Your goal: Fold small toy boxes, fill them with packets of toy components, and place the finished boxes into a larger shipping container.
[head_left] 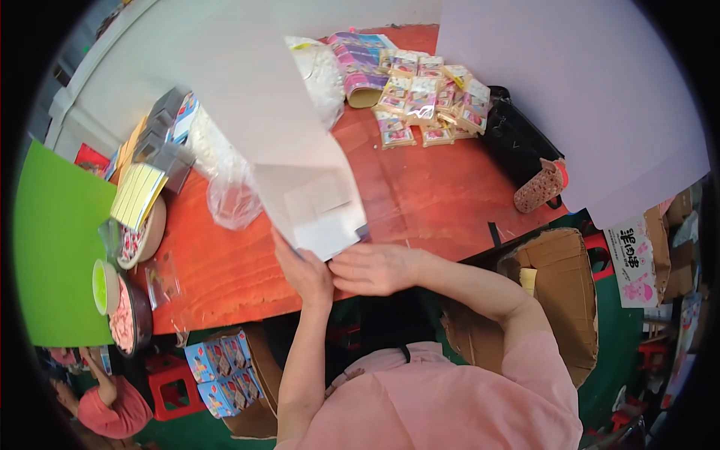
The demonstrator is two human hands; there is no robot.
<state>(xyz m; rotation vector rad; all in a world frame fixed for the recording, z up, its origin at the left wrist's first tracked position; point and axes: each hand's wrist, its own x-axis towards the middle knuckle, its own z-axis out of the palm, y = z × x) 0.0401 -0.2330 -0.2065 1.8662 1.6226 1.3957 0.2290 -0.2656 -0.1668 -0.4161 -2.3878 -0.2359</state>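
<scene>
Near the front edge of the red table (465,187), both hands are closed on a white, box-like piece of folded card (322,225) with a small dark patch at its right corner. My left hand (304,268) grips its lower left edge, fingers pointing up along the side. Against its lower right edge, my right hand (375,268) has its fingers curled in, close to the left thumb. The card's inside faces up. A pale, see-through smear above it blurs its far outline.
Several small clear-wrapped packs (420,97) are heaped at the back, beside a black bag (517,135). Plastic bags (232,191) and bowls (154,232) line the left. Below the table stand a cardboard box (562,292) on the right and blue printed boxes (225,371) on the left. Another person (116,401) sits lower left.
</scene>
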